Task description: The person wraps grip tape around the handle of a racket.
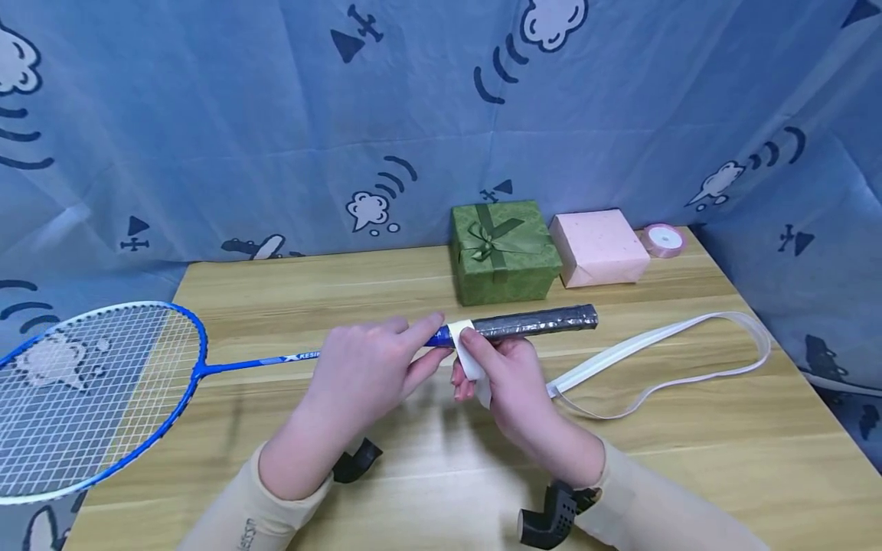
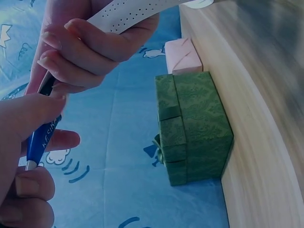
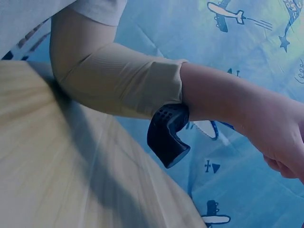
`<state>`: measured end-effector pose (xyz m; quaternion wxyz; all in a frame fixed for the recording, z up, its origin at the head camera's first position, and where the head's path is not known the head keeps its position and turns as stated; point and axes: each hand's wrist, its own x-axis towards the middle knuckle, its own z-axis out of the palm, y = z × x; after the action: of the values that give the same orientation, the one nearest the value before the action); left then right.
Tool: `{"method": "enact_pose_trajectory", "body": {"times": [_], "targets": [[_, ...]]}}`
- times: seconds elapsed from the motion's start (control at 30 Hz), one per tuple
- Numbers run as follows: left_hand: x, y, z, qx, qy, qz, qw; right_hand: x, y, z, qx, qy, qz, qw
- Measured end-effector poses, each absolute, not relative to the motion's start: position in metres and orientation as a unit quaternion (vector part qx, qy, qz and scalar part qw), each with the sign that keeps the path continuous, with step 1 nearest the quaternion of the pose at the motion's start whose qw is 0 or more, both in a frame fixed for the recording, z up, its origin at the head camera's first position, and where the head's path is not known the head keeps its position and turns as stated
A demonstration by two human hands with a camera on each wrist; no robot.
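Nearest to me, my left hand wraps its fingers round the thin blue shaft of the blue badminton racket, just short of the handle; I judge this grip is there to keep the racket from turning. The left wrist view shows the blue shaft running between those fingers. The racket's strung head lies out at 9 o'clock, hanging past the edge of the pale wooden surface, so the handle sits in the middle where both hands can reach it.

At 3 o'clock of the left hand, touching the same handle, my right hand pinches the end of the white perforated grip tape against the top of the dark grey wrapped handle, thumb on top. I read the tight pinch as holding the tape taut at the collar. The rest of the tape trails off in a long loose loop toward 3 o'clock, flat on the surface, clear of the hands so it can feed freely.

Farther off, at 12 o'clock by the blue cartoon-printed cloth backdrop, stand a green patterned gift box with a bow, a pink wrapped box just beside it, and a small pink ribbon spool.
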<state>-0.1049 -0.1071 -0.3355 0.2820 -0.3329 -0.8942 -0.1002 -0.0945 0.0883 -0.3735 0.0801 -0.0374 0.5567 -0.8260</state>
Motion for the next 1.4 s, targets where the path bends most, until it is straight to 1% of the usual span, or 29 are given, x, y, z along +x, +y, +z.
{"method": "enact_pose_trajectory", "body": {"times": [0.23,0.47,0.77,1.0,1.17,1.4], "targets": [[-0.1052,-0.1056,-0.3356,-0.334,-0.896,-0.092,0.279,-0.0962,0.0893,-0.3730,-0.017,0.562,-0.822,0.088],[-0.1059,-0.1062,-0.3341,-0.334,-0.895,-0.091,0.281,-0.0954,0.0899,-0.3709,-0.034,0.562,-0.821,0.096],[-0.1050,-0.1076,-0.3310,-0.315,-0.902,-0.100,0.277,-0.0904,0.0892,-0.3698,-0.110,0.590,-0.798,0.054],[-0.1032,-0.1074,-0.3316,-0.291,-0.914,-0.098,0.264,-0.0874,0.0855,-0.3716,-0.179,0.630,-0.756,-0.007],[-0.1024,-0.1072,-0.3315,-0.279,-0.922,-0.095,0.253,-0.0870,0.0847,-0.3724,-0.181,0.652,-0.736,-0.018],[-0.1013,-0.1079,-0.3278,-0.272,-0.928,-0.106,0.231,-0.0911,0.0864,-0.3747,-0.159,0.665,-0.729,-0.015]]}}
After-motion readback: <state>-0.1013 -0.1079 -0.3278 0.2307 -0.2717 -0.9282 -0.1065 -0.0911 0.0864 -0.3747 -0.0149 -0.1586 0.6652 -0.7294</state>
